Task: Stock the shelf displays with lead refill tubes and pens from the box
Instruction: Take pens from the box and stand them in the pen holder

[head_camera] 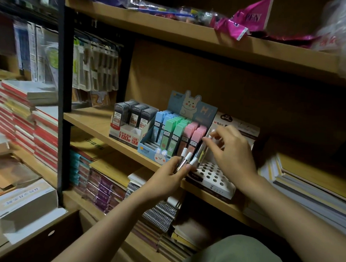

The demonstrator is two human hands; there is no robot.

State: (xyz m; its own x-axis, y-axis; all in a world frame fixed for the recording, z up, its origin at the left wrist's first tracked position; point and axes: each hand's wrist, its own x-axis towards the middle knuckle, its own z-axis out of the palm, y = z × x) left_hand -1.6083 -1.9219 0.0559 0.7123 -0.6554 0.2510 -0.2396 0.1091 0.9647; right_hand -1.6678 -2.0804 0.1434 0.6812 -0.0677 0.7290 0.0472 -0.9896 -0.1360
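The left hand (168,175) gripped a bunch of white-capped pens (185,159), fingers wrapped around them; the right hand (230,152) pinched one pen (204,147) over the white holed display (210,176) on the shelf (92,120)

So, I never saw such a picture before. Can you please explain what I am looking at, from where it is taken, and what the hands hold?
There is no machine here. A person wears one camera on the head, and it looks forward and down at their two bare hands. They face a wooden shelf. On it stand three displays: a grey box with dark lead tubes, a blue rabbit box with blue, green and pink tubes, and a white tray with round holes for pens. The left hand holds a few white-capped pens. The right hand holds one pen over the tray, at its left edge.
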